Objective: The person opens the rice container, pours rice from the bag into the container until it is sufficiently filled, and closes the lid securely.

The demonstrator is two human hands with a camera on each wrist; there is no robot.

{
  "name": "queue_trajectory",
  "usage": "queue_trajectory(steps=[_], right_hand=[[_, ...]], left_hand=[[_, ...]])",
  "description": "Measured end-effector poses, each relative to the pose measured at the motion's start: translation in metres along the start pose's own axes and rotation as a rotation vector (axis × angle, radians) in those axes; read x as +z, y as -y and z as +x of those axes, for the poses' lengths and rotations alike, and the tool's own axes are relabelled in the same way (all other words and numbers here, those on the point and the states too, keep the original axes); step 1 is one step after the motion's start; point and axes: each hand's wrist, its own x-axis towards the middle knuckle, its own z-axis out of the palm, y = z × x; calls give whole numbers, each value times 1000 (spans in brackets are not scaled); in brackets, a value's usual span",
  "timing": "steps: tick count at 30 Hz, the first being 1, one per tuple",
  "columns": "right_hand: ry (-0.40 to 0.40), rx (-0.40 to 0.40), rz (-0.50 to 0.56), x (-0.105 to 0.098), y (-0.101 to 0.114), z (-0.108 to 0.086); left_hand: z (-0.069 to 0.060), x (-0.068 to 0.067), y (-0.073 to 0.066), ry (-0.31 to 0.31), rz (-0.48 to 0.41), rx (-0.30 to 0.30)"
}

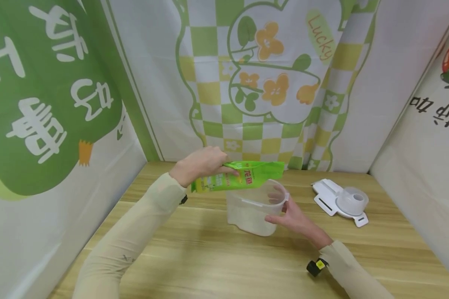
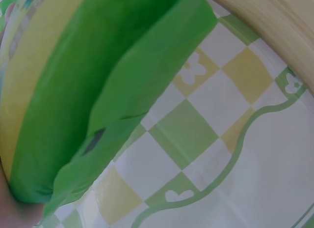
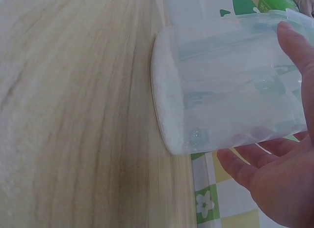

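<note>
My left hand (image 1: pixel 205 162) grips a green plastic bag (image 1: pixel 261 175) with yellow and red print, holding it nearly flat above the container. In the left wrist view the bag (image 2: pixel 73 90) fills the left side, its green edge crumpled. Beneath it a clear plastic container (image 1: pixel 251 218) stands upright on the table, its top uncovered. My right hand (image 1: pixel 298 219) holds the container's right side, thumb in front and fingers behind. From the right wrist view, a whitish layer (image 3: pixel 169 102) shows at the container's bottom; whether it is contents or the plastic, I cannot tell.
A white lid (image 1: pixel 331 193) with a round translucent cup (image 1: pixel 352 202) lies on the wooden table (image 1: pixel 194 265), right of the container. Printed cloth (image 1: pixel 209 83) hangs behind the table and along both sides. A small black and yellow device (image 1: pixel 316 266) sits at my right wrist.
</note>
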Motion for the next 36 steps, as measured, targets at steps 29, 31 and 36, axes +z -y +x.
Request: queue_trajectory(steps=[29, 31, 36], right_hand=[[8, -19, 26, 0, 0, 0], [14, -19, 31, 0, 0, 0], [14, -25, 29, 0, 0, 0]], left_hand=[[3, -3, -4, -40, 143, 50], [3, -3, -4, -36, 154, 53], [5, -5, -4, -34, 179, 46]])
